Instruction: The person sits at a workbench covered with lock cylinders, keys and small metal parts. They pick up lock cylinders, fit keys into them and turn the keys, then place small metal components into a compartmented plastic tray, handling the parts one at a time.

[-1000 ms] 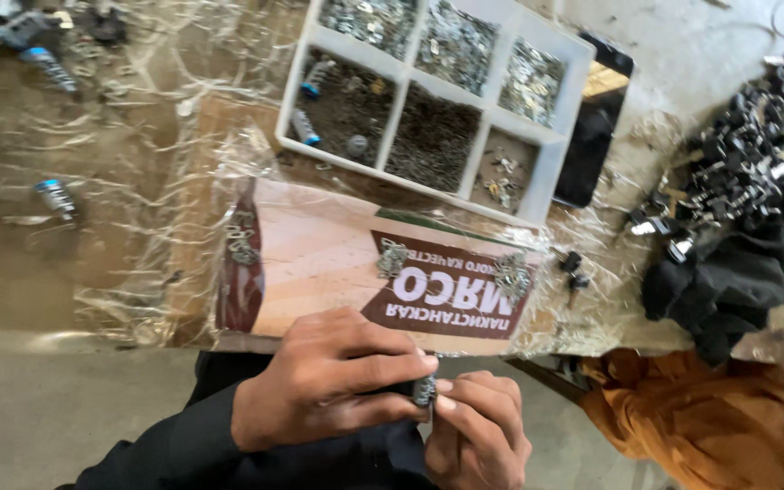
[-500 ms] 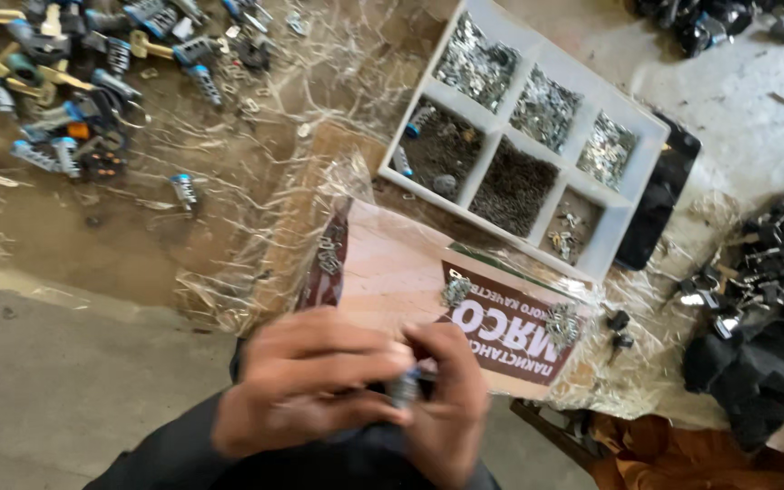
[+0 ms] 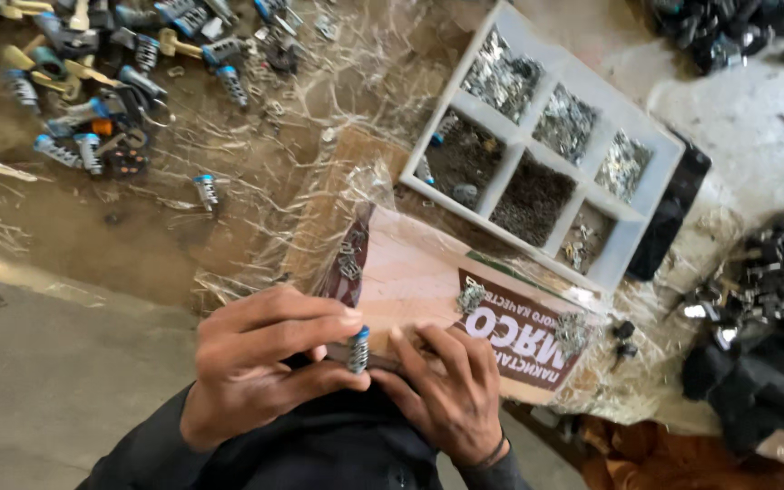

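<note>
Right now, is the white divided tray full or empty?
Partly filled. Each compartment of the white tray shows small metal parts or dark bits on its bottom, but none is heaped to the rim.

A second ago my hands sat low at the frame's edge; now my left hand [image 3: 269, 363] and right hand [image 3: 442, 395] have come up over the near edge of the cardboard sheet [image 3: 428, 281]. The small blue-capped metal cylinder [image 3: 357, 349], half hidden before, stands clear between my fingertips, and my grip seems to have shifted toward its lower end
</note>
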### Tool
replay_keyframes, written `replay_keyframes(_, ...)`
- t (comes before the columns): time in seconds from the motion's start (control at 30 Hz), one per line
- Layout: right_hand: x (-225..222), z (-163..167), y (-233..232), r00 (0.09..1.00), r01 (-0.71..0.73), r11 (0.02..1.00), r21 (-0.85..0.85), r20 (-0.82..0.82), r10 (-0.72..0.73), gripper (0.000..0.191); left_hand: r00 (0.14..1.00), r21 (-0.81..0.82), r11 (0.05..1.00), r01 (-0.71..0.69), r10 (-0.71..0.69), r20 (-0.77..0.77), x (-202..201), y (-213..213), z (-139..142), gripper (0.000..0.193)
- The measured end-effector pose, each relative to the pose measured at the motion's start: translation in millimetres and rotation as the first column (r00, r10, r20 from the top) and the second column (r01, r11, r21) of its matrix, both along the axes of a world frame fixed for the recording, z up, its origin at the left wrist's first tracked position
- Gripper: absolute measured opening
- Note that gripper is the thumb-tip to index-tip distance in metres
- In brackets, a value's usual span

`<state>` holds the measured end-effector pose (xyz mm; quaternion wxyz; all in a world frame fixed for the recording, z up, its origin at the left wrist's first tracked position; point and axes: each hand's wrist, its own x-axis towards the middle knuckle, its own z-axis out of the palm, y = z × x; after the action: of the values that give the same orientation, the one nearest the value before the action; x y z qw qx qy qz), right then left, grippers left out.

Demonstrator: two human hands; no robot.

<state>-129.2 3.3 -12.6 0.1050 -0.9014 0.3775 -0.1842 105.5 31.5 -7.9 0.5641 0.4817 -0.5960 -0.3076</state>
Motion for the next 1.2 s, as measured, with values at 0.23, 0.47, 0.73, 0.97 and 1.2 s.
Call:
replay_keyframes(0.23, 29, -15, -11, 0.999, 0.015, 0.998, 0.055, -0.036, -0.013, 0.064, 1.0, -0.037, 0.999, -0.019, 0.02, 0.014, 0, 0, 3, 0.048)
replay_keyframes(0.47, -34, -16, 8, 0.989, -0.09, 0.994, -0.063, 0.112, 0.096, 0.038, 1.0, 0.009, 1.0, 0.005, -0.005, -0.009, -9, 0, -3, 0.047)
replay_keyframes(0.73, -29, -17, 47, 0.421, -0.031, 0.688, 0.725, 0.634, -0.649, 0.012, 0.984, -0.071, 0.982, 0.175, -0.177, -0.017, -37, -12, -5, 0.044)
replay_keyframes(0.97, -11, 5, 29, 0.617, 0.165, 0.964, 0.208, 0.741, -0.265, 0.027, 0.974, -0.038, 0.976, 0.217, -0.219, -0.058, -47, -15, -6, 0.044)
replay_keyframes(1.2, -21, -2, 30, 0.583, 0.045, 0.945, 0.323, 0.76, -0.287, 0.028, 0.971, -0.027, 0.973, 0.231, -0.232, -0.057, -45, -13, -9, 0.044)
